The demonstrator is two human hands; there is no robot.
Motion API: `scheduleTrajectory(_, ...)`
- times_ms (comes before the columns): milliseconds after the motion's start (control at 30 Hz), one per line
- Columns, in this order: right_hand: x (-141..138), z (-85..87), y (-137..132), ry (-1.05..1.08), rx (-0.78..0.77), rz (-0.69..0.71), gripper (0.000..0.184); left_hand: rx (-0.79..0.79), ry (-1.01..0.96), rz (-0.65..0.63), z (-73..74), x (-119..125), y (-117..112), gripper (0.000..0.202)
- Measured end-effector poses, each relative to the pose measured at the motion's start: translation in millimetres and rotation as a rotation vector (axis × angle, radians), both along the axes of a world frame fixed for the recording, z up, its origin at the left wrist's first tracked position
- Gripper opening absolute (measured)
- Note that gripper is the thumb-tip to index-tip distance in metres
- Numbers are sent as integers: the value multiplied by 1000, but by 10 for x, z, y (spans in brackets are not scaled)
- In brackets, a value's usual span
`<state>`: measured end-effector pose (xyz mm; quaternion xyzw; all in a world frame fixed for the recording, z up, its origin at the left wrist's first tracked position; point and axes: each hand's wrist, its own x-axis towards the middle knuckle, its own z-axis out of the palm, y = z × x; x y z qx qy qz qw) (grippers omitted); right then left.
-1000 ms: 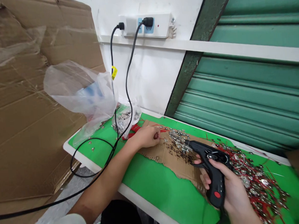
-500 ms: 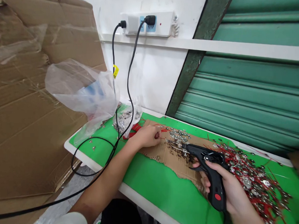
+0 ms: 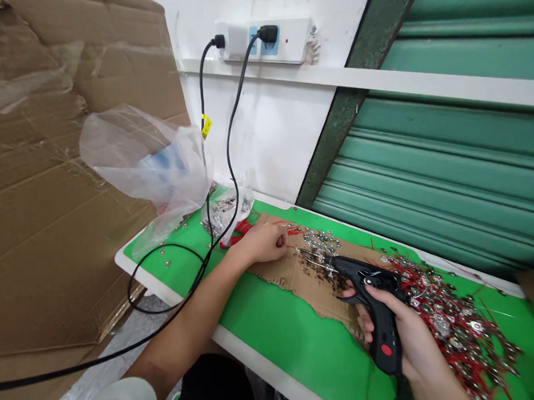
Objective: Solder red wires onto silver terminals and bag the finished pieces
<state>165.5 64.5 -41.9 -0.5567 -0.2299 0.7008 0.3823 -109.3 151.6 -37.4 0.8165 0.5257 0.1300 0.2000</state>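
Note:
My right hand (image 3: 402,312) is wrapped round the pistol grip of a black soldering gun (image 3: 383,325) with a red button. Its thin metal tip and a feed wire point left over a piece of brown cardboard (image 3: 308,296), close to a small shiny metal part. My left hand (image 3: 269,243) is closed in a pinch at the cardboard's left end. A thin red wire (image 3: 291,246) runs from its fingertips toward the tip. Small silver metal parts (image 3: 320,240) lie loose on the cardboard behind the tip. Dark scorch marks (image 3: 318,269) spot the cardboard under it.
A heap of silver parts with red wires (image 3: 457,327) covers the right side of the green table (image 3: 273,322). Clear bags (image 3: 232,211) and red wire bundles lie at the left. Black cables (image 3: 229,142) hang from a wall socket strip (image 3: 292,40). A large cardboard box (image 3: 49,235) stands left.
Almost nothing differs. The soldering gun and my right hand have shifted very slightly left; my left hand stays in place.

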Motion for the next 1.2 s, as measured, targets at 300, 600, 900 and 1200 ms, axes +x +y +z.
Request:
scheduleTrajectory(300, -60, 99, 20, 2, -23, -16, 41, -19, 1, 3, 13, 4, 1, 7)
scheduleTrajectory(600, -29, 116, -23, 72, 57, -68, 30, -7, 1, 6, 0, 2, -1, 8)
scheduleTrajectory(900, -22, 153, -23, 63, 94, -58, 25, -12, 11, 14, 11, 8, -5, 8)
scheduleTrajectory(1200, -4, 191, -5, 68, 131, -110, 29, -11, 10, 9, 28, 23, -15, 10)
